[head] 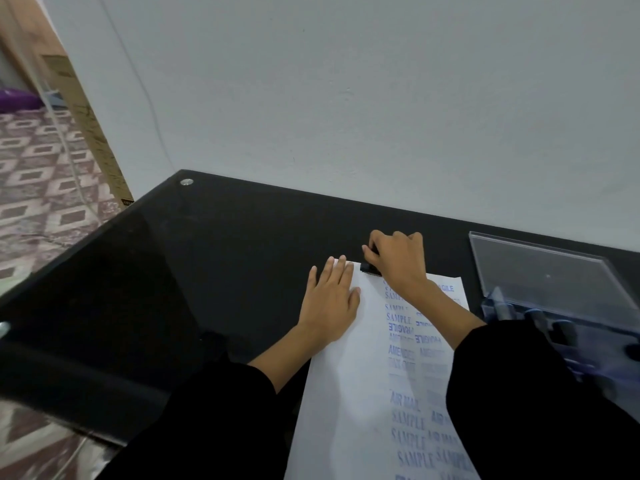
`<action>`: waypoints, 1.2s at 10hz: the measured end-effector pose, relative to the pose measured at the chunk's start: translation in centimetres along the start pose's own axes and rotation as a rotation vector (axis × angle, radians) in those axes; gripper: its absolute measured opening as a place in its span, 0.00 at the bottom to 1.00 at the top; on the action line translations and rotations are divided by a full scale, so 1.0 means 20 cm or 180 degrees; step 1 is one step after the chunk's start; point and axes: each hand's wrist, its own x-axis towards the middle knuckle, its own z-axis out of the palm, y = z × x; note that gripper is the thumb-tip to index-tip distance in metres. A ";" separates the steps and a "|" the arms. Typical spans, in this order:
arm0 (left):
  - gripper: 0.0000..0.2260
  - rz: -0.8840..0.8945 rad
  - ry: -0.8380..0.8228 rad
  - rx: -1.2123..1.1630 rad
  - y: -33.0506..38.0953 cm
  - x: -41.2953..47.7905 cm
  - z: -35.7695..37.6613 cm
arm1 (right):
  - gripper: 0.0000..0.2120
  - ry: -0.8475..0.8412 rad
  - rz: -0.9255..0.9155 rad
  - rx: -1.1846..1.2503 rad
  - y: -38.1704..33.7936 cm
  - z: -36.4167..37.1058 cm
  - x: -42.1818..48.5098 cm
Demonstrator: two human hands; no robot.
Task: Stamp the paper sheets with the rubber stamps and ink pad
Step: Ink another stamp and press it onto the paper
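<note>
My right grip [398, 261] clasps the black stamp [368, 267], set at the far edge of the paper sheet [346, 358] on the worktop [225, 244]. My left grip [332, 299] lies flat, released, pinning the sheet. Advise pressing squarely and lifting straight. The clear case [540, 271] beside holds further stamps, I judge; contents blurred.

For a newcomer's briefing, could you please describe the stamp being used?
On the black table lies a white sheet bearing blue imprints. At its far edge the right hand grips a small black stamp, the only dark block on it.
</note>
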 end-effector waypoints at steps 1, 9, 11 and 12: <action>0.24 -0.0009 -0.0001 0.0020 0.00 0.00 0.00 | 0.13 -0.0004 0.0014 -0.0030 -0.01 0.00 0.00; 0.24 -0.0007 0.0039 0.0043 -0.01 0.01 0.02 | 0.09 0.0011 0.0158 0.0087 -0.07 0.03 -0.03; 0.24 -0.0019 0.0044 0.0051 -0.01 0.01 0.02 | 0.06 0.0100 0.0142 0.0031 -0.07 0.04 -0.05; 0.24 -0.0016 0.0052 0.0045 0.00 0.01 0.02 | 0.07 0.0098 0.0150 0.0102 -0.08 0.04 -0.07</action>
